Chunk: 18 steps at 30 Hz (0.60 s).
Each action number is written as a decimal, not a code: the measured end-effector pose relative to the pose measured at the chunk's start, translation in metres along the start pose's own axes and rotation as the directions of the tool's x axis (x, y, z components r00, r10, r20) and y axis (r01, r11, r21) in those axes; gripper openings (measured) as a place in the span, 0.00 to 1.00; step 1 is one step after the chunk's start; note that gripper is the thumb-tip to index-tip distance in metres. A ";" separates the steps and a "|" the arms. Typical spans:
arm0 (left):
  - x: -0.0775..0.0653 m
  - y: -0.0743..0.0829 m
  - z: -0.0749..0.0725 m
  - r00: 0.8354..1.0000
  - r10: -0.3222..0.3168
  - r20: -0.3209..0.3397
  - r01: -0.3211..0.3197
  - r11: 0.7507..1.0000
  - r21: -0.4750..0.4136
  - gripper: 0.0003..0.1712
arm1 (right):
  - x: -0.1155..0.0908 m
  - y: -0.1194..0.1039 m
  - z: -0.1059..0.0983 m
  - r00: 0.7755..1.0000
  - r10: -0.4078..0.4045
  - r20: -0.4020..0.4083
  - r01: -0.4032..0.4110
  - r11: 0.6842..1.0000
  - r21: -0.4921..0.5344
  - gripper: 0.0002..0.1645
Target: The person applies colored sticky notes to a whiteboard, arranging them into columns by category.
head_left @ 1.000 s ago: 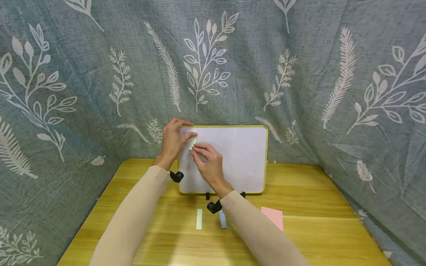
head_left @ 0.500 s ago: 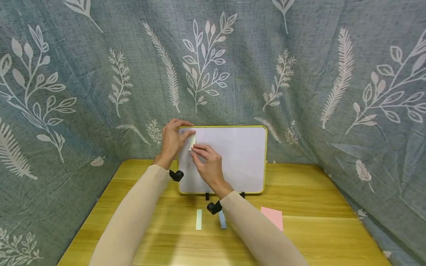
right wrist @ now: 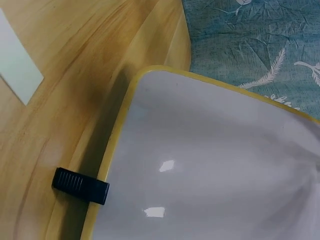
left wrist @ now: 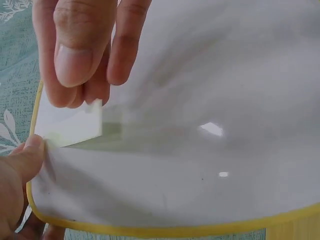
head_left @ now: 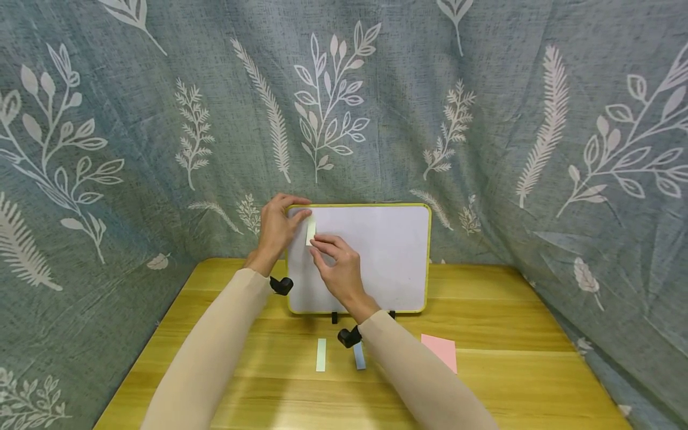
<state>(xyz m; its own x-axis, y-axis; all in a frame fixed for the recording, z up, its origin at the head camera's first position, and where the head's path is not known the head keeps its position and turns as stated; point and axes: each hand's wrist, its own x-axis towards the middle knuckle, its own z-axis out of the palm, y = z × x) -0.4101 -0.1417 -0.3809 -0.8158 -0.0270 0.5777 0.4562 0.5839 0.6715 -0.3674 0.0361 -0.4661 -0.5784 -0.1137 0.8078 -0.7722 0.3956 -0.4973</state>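
Plainly, the pale strip (head_left: pixel 311 230) is narrow, its lower end off the whiteboard (head_left: pixel 387 257).

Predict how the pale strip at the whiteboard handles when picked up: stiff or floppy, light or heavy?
Probably very light: the strip looks paper-thin. Likely flexible but slightly springy: its end by the right hand stands off the whiteboard and casts a shadow there. Might slide easily if not sticky: bright reflections suggest a smooth whiteboard face.

Room lies before the right half of the board (head_left: pixel 387 257); the curtain (head_left: pixel 398 119) stands behind, and left sleeve (head_left: pixel 206 349) and right sleeve (head_left: pixel 421 370) slant over the table (head_left: pixel 494 316).
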 end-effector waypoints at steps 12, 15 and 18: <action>-0.010 -0.005 -0.002 0.999 0.051 -0.001 -0.051 0.997 0.050 0.24 | -0.005 0.002 -0.009 1.000 -0.012 0.006 0.012 1.000 -0.016 0.12; -0.011 -0.007 0.001 0.997 0.072 -0.011 -0.071 0.995 0.069 0.26 | -0.009 0.004 -0.011 1.000 -0.006 0.017 0.006 1.000 -0.008 0.12; -0.012 -0.008 0.002 0.995 0.096 -0.011 -0.095 0.991 0.090 0.29 | -0.013 0.005 -0.013 1.000 -0.014 0.025 0.014 1.000 -0.017 0.12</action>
<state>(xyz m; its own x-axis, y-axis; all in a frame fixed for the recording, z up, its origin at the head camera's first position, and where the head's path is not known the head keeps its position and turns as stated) -0.4043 -0.1442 -0.3940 -0.7641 0.0200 0.6447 0.4974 0.6547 0.5692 -0.3601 0.0515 -0.4743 -0.5738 -0.1416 0.8067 -0.7760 0.4089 -0.4803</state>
